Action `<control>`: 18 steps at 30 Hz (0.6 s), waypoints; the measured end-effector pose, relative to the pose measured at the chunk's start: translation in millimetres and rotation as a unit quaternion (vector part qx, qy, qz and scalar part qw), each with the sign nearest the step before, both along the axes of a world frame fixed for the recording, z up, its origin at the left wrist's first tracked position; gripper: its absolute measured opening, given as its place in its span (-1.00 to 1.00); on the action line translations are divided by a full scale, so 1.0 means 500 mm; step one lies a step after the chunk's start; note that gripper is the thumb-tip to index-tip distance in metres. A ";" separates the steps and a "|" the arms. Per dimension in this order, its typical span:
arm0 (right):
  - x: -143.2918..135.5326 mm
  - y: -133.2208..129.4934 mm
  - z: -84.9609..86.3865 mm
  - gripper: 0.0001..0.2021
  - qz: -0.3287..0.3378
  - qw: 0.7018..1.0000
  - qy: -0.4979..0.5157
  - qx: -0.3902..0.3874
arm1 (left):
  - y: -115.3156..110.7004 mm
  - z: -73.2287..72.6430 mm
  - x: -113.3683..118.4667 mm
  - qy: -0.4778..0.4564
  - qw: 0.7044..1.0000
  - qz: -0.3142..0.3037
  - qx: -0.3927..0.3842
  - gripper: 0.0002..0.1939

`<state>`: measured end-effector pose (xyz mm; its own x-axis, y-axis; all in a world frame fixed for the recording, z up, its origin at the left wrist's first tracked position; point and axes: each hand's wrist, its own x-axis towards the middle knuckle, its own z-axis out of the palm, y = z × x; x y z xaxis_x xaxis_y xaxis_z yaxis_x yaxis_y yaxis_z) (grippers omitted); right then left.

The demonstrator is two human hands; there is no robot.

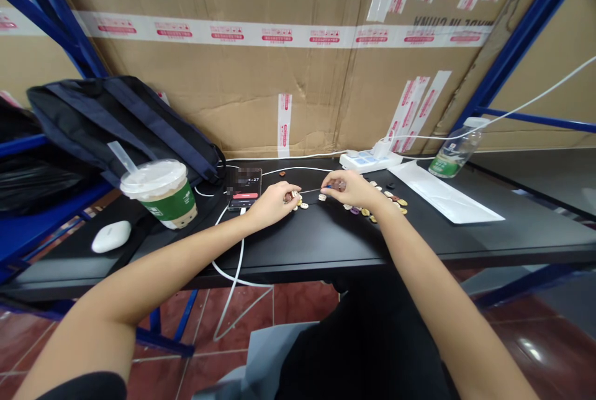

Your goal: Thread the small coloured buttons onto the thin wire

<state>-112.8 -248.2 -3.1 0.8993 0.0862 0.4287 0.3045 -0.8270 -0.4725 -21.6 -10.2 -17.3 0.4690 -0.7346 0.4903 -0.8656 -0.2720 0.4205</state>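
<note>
The left hand [275,201] pinches small brown and cream round buttons [293,197] in its fingers. The right hand [348,187] has its fingers shut on one end of a thin grey stick [309,191], which reaches over to the left hand. Loose yellow, purple and cream buttons [365,212] lie on the flat black surface [288,241] near the right wrist.

Matt black tabletop [288,245], rough brown cardboard [223,89], glossy tape [205,33], clear plastic bottle [459,150]
</note>
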 end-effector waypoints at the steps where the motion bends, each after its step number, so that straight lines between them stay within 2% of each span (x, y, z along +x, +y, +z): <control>1: 0.000 0.000 0.000 -0.86 -0.001 1.000 -0.002 -0.001 | 0.000 -0.001 0.001 0.001 1.000 0.000 0.000 -0.74; 9: -0.003 0.005 0.008 -0.86 0.000 0.999 -0.034 -0.016 | 0.002 -0.005 0.010 0.042 0.999 -0.012 -0.014 -0.78; 18: -0.004 0.008 0.011 -0.92 -0.005 0.997 -0.065 -0.030 | 0.000 -0.002 0.010 0.041 0.999 -0.015 -0.014 -0.81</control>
